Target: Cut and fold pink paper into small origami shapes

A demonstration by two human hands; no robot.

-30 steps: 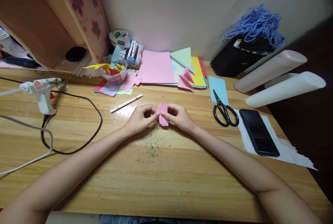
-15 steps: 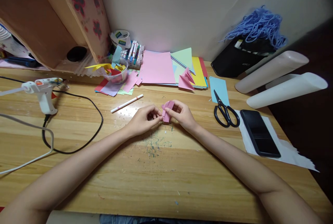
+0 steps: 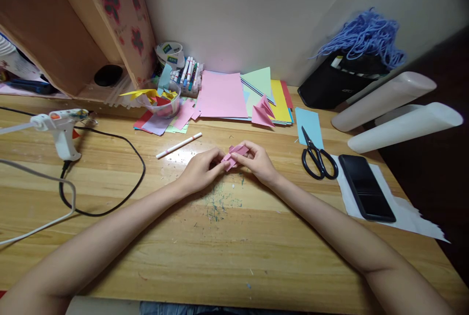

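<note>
A small folded piece of pink paper [image 3: 238, 151] is held between my two hands, above the middle of the wooden table. My left hand [image 3: 201, 170] pinches its left end between thumb and fingers. On the other side, my right hand [image 3: 258, 162] grips the paper with the thumb on top and the fingers behind. Parts of the folds are hidden by my fingertips. To the left of my left hand lies a white marker [image 3: 179, 146]. Behind my hands a folded pink paper shape [image 3: 263, 113] rests on a stack of coloured sheets [image 3: 224, 95].
Black-handled scissors [image 3: 317, 157] lie right of my hands, beside a phone [image 3: 366, 187] on white paper. At left stand a glue gun [image 3: 63, 132] and its looping cord [image 3: 141, 178]. A clear bowl [image 3: 171, 108] of paper scraps sits by a cardboard box [image 3: 126, 31].
The folded pink paper has turned from nearly upright to slanting, its lower end swinging left. My left fingers have closed in on it; my right hand has stayed about where it was.
</note>
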